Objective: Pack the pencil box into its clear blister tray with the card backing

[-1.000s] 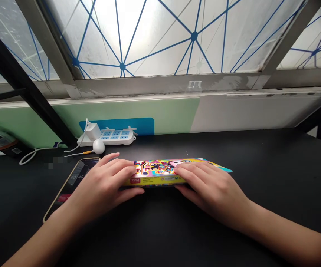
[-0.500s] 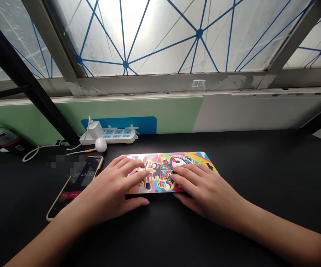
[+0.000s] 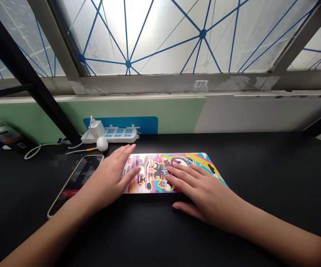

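both hands are open and neither is clenched. the left hand (image 3: 107, 178) is spread, with its fingers reaching over the left end of a flat printed box (image 3: 151, 167). they are slightly blurred, so it is hard to say whether they press on the box or pass just above it. the right hand (image 3: 202, 185) lies flat across the right half of the box, its fingers on the picture and its thumb out on the desk in front, not grasping anything.

the box lies flat between the hands, its long axis running side to side across the person. its left end, by the left hand, shows a red logo and the letters "penc", with the rest hidden; a cartoon figure on a skateboard fills the middle. the black desk (image 3: 274, 167) extends well past the right hand and in front of the box.

just left of the left hand lies a phone (image 3: 82, 178), its screen showing a timer that starts "00:40". beyond the box sits a white power strip (image 3: 112, 135) with a white charger (image 3: 96, 129) plugged into it.
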Motion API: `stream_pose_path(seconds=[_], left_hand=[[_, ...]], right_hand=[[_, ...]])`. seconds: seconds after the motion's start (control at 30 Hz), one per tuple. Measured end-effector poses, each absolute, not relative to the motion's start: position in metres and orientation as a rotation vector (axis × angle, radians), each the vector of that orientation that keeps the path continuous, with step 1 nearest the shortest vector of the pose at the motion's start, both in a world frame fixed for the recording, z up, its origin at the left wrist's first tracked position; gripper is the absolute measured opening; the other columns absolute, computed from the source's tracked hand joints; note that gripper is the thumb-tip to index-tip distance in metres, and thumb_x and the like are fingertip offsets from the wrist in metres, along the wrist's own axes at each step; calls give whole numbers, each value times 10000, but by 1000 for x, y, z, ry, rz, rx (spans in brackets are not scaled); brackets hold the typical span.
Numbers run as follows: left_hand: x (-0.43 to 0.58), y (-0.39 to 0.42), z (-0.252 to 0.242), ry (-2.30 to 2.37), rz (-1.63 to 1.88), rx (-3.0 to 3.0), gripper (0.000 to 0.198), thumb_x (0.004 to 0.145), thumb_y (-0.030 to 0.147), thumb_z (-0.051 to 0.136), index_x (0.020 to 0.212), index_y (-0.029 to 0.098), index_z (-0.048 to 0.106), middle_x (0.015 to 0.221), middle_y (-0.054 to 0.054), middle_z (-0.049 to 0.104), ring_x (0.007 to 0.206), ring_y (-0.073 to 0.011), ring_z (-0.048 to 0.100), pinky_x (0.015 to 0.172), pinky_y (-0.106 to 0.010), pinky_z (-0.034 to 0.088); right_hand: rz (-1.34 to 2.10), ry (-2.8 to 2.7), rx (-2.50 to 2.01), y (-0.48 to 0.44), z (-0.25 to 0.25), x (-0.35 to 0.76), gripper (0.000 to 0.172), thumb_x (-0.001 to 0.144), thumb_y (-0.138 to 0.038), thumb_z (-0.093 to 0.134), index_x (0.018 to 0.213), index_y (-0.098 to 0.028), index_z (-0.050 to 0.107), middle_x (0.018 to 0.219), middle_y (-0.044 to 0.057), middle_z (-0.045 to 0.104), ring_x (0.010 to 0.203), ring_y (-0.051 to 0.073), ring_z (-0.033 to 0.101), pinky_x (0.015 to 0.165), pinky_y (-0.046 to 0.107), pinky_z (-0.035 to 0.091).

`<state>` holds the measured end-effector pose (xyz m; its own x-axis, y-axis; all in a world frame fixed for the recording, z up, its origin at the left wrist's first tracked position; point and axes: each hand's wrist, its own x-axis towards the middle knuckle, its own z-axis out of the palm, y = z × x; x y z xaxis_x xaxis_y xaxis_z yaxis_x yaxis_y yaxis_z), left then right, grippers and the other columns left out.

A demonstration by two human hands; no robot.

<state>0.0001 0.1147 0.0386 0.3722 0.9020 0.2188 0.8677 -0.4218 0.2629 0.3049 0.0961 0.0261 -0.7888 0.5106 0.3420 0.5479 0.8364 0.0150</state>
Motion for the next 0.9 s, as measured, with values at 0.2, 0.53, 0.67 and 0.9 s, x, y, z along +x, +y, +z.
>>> stream_pose_path(seconds=[0.2, 0.53, 0.67, 0.9], left_hand=[[-19, 123, 45, 1916, 553, 2344, 503, 1003, 393, 422, 1464, 206, 501, 1039, -78, 750, 821, -266, 726, 692, -353, 533], [1, 117, 37, 1598, 662, 2015, 521, 996, 403, 487, 1475, 213, 409, 812, 6, 669, 651, -180, 647, 563, -265, 459], [7, 116, 31, 1450, 764, 1759, 596, 988, 407, 524, 1516, 211, 329, 771, 36, 607, 604, -158, 615, 546, -262, 470], [20, 111, 29, 1300, 870, 1453, 604, 961, 357, 582, 1484, 181, 337, 661, 88, 552, 580, -136, 602, 597, -247, 485]], right_hand=[[-78, -2688, -802, 96, 31, 309, 558, 929, -455, 673, 1402, -169, 598, 1450, 159, 615, 1355, 364, 555, 1100, 560, 486], [-102, -2670, -883, 103, 35, 314, 493, 935, -541, 636, 1254, -165, 653, 1278, 178, 700, 1212, 370, 637, 1013, 579, 521], [-134, -2719, -891, 98, 27, 300, 610, 947, -523, 632, 1435, -171, 537, 1520, 181, 538, 1402, 400, 487, 1086, 625, 464], [-202, -2781, -812, 95, 25, 258, 733, 945, -527, 632, 1495, -69, 475, 1560, 249, 455, 1439, 437, 422, 1106, 624, 455]])
